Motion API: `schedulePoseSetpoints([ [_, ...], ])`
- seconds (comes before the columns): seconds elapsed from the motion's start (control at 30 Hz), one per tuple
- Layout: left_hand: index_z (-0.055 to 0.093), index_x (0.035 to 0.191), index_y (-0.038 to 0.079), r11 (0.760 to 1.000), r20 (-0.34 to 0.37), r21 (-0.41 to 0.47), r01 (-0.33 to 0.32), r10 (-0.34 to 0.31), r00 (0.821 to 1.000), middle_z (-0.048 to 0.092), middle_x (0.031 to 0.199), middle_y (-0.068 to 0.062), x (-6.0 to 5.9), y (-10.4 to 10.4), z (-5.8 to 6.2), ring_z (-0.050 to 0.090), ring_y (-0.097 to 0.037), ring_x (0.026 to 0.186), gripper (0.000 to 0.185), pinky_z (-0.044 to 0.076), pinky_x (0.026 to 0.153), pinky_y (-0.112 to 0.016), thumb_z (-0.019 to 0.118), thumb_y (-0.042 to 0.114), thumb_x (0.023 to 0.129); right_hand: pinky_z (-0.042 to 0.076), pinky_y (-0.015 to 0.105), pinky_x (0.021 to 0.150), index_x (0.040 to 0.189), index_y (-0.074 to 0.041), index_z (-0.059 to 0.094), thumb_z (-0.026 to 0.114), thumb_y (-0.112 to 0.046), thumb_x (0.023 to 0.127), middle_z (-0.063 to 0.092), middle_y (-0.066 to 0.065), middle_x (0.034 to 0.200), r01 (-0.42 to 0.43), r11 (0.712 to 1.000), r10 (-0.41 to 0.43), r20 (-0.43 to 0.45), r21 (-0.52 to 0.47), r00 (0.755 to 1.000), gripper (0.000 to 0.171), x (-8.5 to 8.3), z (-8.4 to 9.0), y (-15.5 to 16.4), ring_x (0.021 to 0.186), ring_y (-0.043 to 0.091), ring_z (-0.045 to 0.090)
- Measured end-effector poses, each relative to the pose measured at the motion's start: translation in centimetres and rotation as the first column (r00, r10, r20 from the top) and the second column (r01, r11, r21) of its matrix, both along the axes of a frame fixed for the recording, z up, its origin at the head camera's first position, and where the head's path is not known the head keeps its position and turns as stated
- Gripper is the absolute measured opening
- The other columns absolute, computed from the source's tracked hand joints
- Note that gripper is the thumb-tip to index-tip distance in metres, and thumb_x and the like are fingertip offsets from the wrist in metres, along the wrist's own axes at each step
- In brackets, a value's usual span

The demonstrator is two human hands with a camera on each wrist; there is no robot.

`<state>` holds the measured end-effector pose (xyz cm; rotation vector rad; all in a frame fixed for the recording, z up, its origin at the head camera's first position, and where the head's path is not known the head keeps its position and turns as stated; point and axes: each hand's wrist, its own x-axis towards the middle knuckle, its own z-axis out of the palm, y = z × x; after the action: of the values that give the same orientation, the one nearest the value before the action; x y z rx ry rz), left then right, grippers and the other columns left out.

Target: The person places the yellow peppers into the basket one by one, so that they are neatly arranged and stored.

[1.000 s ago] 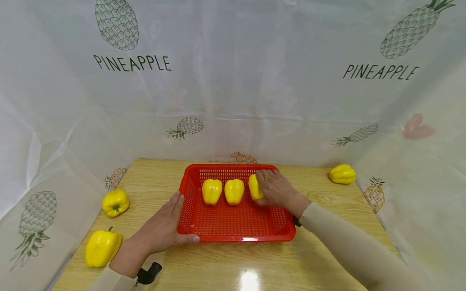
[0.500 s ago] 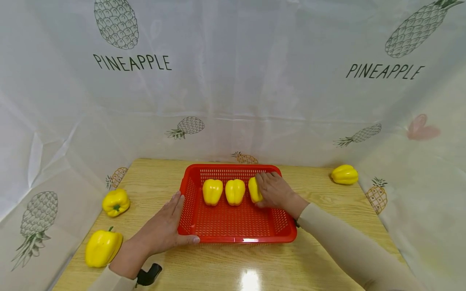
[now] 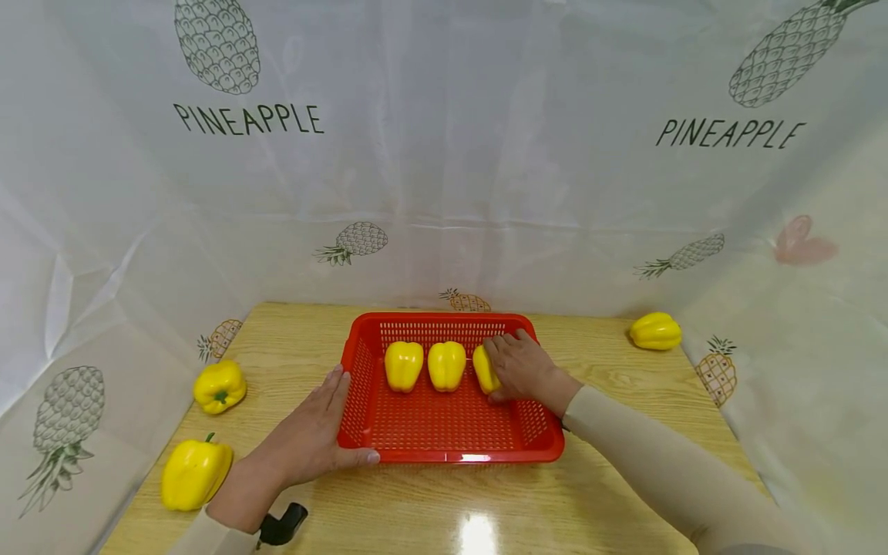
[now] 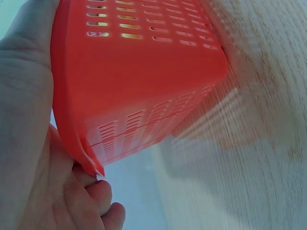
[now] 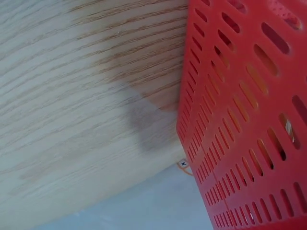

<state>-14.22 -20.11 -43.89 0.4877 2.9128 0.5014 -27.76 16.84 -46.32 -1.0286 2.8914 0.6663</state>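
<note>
We are gripping the right pepper (image 3: 484, 371) inside the basket (image 3: 444, 456), our right hand (image 3: 520, 366) curling its fingers over the pepper's right side. Our left hand (image 3: 312, 432) is bracing the basket's near left corner, fingers lying straight along the side, thumb resting along the near rim. The left pepper (image 3: 404, 366) and middle pepper (image 3: 447, 366) are sitting loose beside it, forming a row toward the far wall. By our judgement, we are having two placed and a third nearly settled; whether it is touching the floor, we cannot tell. Three are remaining outside on the surface (image 3: 388, 509): the stemmed pepper (image 3: 196, 474) and smaller pepper (image 3: 220, 388) at left, the lone pepper (image 3: 655, 331) far right.
</note>
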Motion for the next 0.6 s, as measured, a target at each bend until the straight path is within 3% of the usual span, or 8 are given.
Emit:
schedulePoseSetpoints([
  [0.23,0.016,0.165,-0.008,1.0,0.003,0.0,0.001,-0.001,1.0,0.013,0.174,-0.028,-0.03,-0.02,-0.1,0.027,-0.052,0.156,0.142,0.035,0.122,-0.065,0.064,0.091,0.076,0.046,0.051,0.109,0.154,0.001,0.041,0.069,-0.07,0.088,0.061,0.016,0.145,0.008,0.999,-0.008,0.005,0.033,1.0,0.101,0.09,0.19,-0.01,0.129,0.032,0.062],
  [0.6,0.015,0.166,-0.007,1.0,0.006,0.012,-0.001,0.001,1.0,0.012,0.174,-0.029,0.03,-0.02,-0.04,0.027,-0.053,0.156,0.138,0.033,0.122,-0.066,0.07,0.085,0.078,0.05,0.049,0.105,0.148,0.002,0.045,0.069,-0.076,0.086,0.062,0.017,0.14,-0.029,1.0,0.03,-0.072,0.01,0.997,0.102,-0.22,-0.31,0.2,0.123,0.034,0.062],
])
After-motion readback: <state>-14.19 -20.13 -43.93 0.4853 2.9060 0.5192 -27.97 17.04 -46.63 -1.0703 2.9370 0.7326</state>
